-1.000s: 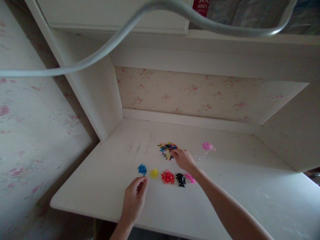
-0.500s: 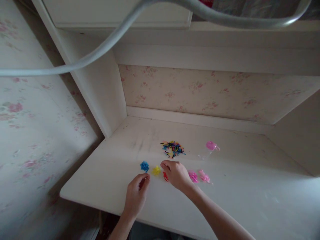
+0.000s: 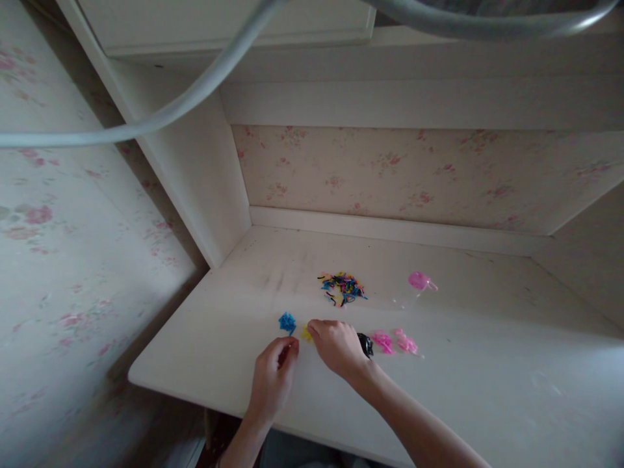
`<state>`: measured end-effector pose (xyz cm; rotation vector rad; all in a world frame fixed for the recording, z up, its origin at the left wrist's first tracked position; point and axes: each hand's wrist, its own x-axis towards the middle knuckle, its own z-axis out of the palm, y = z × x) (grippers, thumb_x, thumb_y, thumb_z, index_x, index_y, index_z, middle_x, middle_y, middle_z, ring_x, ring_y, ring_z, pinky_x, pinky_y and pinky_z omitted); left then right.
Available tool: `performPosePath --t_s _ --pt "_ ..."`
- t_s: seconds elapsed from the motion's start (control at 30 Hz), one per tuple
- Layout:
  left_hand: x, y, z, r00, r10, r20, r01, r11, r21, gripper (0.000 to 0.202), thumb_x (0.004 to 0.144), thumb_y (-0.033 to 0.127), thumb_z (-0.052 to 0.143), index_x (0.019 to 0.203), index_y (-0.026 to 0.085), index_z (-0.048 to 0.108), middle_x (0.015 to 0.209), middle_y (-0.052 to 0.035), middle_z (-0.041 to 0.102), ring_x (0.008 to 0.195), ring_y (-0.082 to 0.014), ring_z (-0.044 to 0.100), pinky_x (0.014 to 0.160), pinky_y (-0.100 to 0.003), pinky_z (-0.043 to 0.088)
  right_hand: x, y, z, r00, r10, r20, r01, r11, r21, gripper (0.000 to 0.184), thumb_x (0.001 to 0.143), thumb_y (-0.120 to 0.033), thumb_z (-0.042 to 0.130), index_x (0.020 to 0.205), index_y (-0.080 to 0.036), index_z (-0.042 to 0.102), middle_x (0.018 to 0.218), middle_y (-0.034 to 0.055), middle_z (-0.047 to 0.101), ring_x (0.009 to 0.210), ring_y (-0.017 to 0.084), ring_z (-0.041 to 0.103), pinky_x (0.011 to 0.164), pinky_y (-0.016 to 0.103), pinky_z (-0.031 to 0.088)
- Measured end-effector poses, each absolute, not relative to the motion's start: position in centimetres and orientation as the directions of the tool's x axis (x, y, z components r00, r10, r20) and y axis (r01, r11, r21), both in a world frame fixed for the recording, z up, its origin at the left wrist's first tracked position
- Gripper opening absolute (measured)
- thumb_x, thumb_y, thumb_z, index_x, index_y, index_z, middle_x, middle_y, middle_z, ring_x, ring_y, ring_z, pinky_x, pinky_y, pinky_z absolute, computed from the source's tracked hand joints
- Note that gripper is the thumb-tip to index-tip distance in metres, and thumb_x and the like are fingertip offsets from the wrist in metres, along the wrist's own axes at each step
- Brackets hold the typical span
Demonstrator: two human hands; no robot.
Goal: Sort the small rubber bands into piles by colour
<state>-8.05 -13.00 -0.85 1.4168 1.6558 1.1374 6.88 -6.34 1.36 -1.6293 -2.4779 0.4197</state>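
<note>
White desk (image 3: 487, 390) in alcove, floral wallpaper (image 3: 390, 175) — dim, perhaps daylight — shelf (image 3: 390, 97) above

text: none legible | surfaces: desk (image 3: 487, 364), wallpaper (image 3: 390, 175), mixed coloured pile (image 3: 342, 288) | lettering: nothing readable

We see a blue pile (image 3: 287, 322), a yellow pile (image 3: 305, 335), a black pile (image 3: 364, 344) and pink piles (image 3: 383, 342) on the white desk (image 3: 468, 364); the cream wallpaper (image 3: 390, 172) bears pink flowers.

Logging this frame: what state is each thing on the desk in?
Mixed pile: loose, colours jumbled, untouched.
Blue pile: one colour, untouched.
Yellow pile: partly covered by right hand.
Black pile: partly hidden behind right hand.
Pink piles: two, apart, untouched.
Left hand: curled, beside right hand.
</note>
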Motion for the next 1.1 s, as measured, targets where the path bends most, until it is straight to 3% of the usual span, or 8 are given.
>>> performPosePath --t_s 0.23,0.33,0.43,0.5,0.67,0.8,1.0,1.1 --pt "-8.1 -12.9 -1.4 -0.195 0.979 0.055 0.406 0.030 0.913 0.037 0.086 0.044 0.047 0.097 0.015 0.067 0.077 -0.0053 0.067 0.068 -0.0161 0.060 0.060 -0.024 0.047 8.5 -6.8 2.7 -0.364 0.931 0.023 0.867 0.348 -0.356 0.035 0.094 -0.037 0.034 0.081 -0.026 0.065 0.078 0.0004 0.070 0.069 0.014 0.062 0.058 0.020 0.032" --pt "-8.2 -12.9 -1.5 -0.194 0.978 0.077 0.451 0.019 0.893 0.037 0.087 0.044 0.046 0.096 0.015 0.068 0.076 -0.0051 0.067 0.066 -0.0159 0.060 0.058 -0.024 0.047 10.8 -7.4 3.4 -0.272 0.959 0.077 0.811 0.271 -0.518 0.039 0.094 -0.040 0.033 0.083 -0.024 0.067 0.068 -0.0003 0.067 0.061 0.013 0.059 0.056 0.020 0.035" --pt "-8.1 -12.9 -1.4 -0.185 0.978 0.095 0.491 0.009 0.871 0.037 0.087 0.044 0.045 0.096 0.016 0.068 0.075 -0.0045 0.067 0.063 -0.0150 0.059 0.057 -0.024 0.046 14.3 -8.5 3.4 -0.083 0.994 0.072 0.646 0.109 -0.756 0.041 0.088 -0.051 0.041 0.087 -0.020 0.069 0.060 -0.0007 0.063 0.053 0.012 0.055 0.048 0.020 0.036" --pt "-7.9 -13.0 -1.2 -0.172 0.980 0.103 0.514 0.000 0.858 0.036 0.087 0.043 0.045 0.096 0.017 0.068 0.074 -0.0040 0.067 0.062 -0.0145 0.058 0.057 -0.023 0.046 17.3 -9.6 2.9 0.061 0.997 0.053 0.541 0.011 -0.841 0.042 0.082 -0.055 0.049 0.090 -0.019 0.069 0.069 0.0008 0.067 0.060 0.013 0.058 0.051 0.019 0.040" --pt "-7.4 -13.0 -1.0 -0.162 0.980 0.119 0.563 -0.007 0.826 0.034 0.087 0.041 0.046 0.096 0.017 0.068 0.076 -0.0039 0.068 0.062 -0.0139 0.059 0.058 -0.023 0.046 25.3 -14.4 -0.8 0.524 0.852 -0.006 0.340 -0.216 -0.915 0.046 0.069 -0.057 0.064 0.094 -0.019 0.071 0.081 0.0040 0.071 0.072 0.017 0.063 0.058 0.022 0.047" --pt "-6.2 -11.9 0.2 -0.085 0.988 0.129 0.643 -0.044 0.764 0.033 0.088 0.041 0.044 0.095 0.018 0.067 0.077 -0.0039 0.069 0.061 -0.0130 0.059 0.059 -0.022 0.046 29.1 -18.2 -4.1 0.702 0.712 0.017 0.259 -0.234 -0.937 0.051 0.065 -0.059 0.066 0.093 -0.017 0.072 0.093 0.0085 0.071 0.078 0.022 0.065 0.059 0.026 0.051" --pt "-2.4 -7.0 2.7 0.201 0.969 0.144 0.836 -0.246 0.490 0.029 0.089 0.033 0.041 0.087 0.023 0.068 0.089 -0.0037 0.070 0.079 -0.0140 0.064 0.072 -0.022 0.046 29.1 -17.7 -4.6 0.580 0.814 -0.021 0.369 -0.286 -0.884 0.047 0.068 -0.058 0.064 0.091 -0.018 0.073 0.081 0.0038 0.072 0.076 0.019 0.066 0.059 0.019 0.049" --pt "-0.9 -4.0 2.5 0.205 0.973 0.104 0.886 -0.230 0.402 0.025 0.087 0.033 0.046 0.085 0.024 0.069 0.090 -0.0037 0.070 0.079 -0.0151 0.064 0.073 -0.024 0.045 28.8 -17.1 -4.1 0.507 0.861 -0.034 0.444 -0.294 -0.846 0.045 0.071 -0.058 0.060 0.090 -0.019 0.073 0.070 0.0008 0.070 0.067 0.015 0.065 0.053 0.015 0.046"
